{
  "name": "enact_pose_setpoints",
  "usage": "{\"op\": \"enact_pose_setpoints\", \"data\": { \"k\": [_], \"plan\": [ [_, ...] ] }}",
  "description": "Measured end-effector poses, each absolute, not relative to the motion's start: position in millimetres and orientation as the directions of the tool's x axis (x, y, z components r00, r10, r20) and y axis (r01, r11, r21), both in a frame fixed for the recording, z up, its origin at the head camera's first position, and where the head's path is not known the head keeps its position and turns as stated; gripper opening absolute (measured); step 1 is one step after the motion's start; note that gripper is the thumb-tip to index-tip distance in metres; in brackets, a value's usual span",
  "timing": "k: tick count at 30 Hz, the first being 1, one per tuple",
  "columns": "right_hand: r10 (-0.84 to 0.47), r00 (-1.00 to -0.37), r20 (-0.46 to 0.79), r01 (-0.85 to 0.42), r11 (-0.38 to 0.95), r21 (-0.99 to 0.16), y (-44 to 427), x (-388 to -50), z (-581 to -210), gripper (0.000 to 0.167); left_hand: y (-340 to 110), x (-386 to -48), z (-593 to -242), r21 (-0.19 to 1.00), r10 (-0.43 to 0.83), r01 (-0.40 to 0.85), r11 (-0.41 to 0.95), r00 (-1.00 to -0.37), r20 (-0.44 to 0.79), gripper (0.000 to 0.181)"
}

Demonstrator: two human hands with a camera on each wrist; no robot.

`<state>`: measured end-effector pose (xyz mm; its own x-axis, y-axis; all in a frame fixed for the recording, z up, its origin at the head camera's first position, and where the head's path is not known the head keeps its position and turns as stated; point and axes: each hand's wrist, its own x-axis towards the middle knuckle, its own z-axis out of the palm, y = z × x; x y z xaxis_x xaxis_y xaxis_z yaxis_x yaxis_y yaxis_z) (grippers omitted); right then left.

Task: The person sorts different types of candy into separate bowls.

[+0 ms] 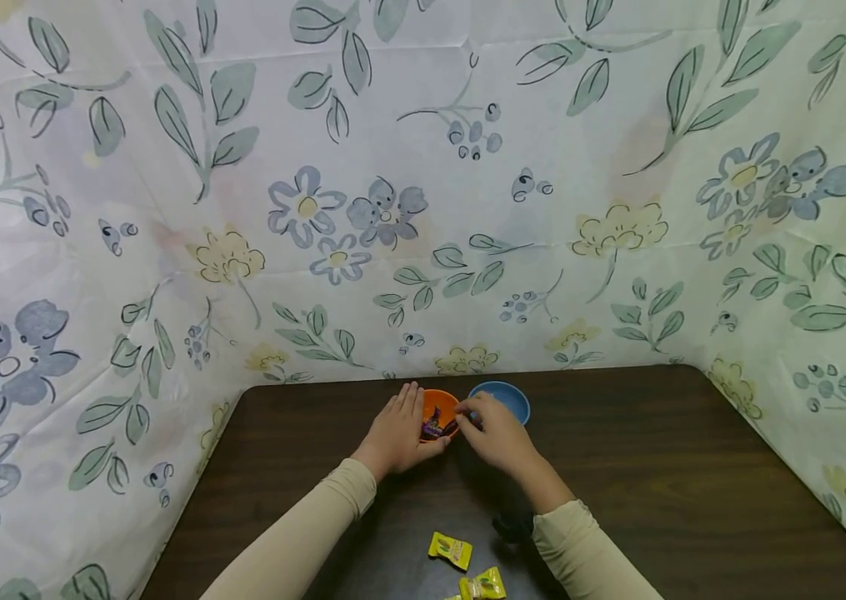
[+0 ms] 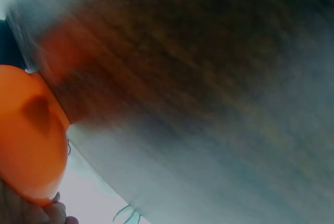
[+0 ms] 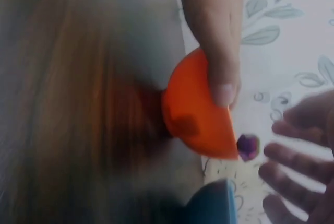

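Observation:
My left hand point(image 1: 396, 432) holds the orange bowl point(image 1: 443, 400) from its left side, fingers along the far-left wall and thumb at the front. Several purple-wrapped candies point(image 1: 433, 427) lie inside the bowl. Over the bowl's right rim is my right hand point(image 1: 496, 429). In the right wrist view a purple-wrapped candy point(image 3: 248, 146) is at the rim of the orange bowl point(image 3: 195, 112), just off the spread fingertips of the right hand point(image 3: 300, 166). The left thumb point(image 3: 223, 78) presses on the bowl wall there. Only some left fingers point(image 2: 36, 211) show in the left wrist view.
A blue bowl point(image 1: 516, 400) stands right of the orange one, partly behind the right hand. Yellow-wrapped candies point(image 1: 450, 550) lie near the front of the dark wooden table point(image 1: 655, 475). Floral cloth point(image 1: 468, 200) hangs behind the table and at both sides.

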<state>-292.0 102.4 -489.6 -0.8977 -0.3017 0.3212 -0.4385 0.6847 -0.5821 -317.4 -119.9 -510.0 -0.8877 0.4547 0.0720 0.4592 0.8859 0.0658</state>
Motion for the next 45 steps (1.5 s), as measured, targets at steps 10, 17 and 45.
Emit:
{"op": "enact_pose_setpoints", "data": {
  "k": [10,17,45],
  "plan": [
    [-0.364,-0.866,0.343,-0.500,0.639,-0.585,130.5,-275.7,-505.1,0.018,-118.4,-316.8,-506.3,0.057,0.450,0.452,0.890,-0.892,0.048,0.107],
    [-0.351,-0.873,0.339,-0.487,0.683,-0.545,146.6,-272.2,-511.0,0.023,-119.0,-317.4,-508.2,0.074,0.448,0.452,0.889,-0.892,0.069,0.108],
    [-0.430,-0.902,0.032,-0.423,0.868,-0.259,197.6,-345.9,-519.6,0.109,-122.2,-262.2,-481.7,0.199,0.466,0.495,0.846,-0.867,0.176,0.116]
  ]
}}
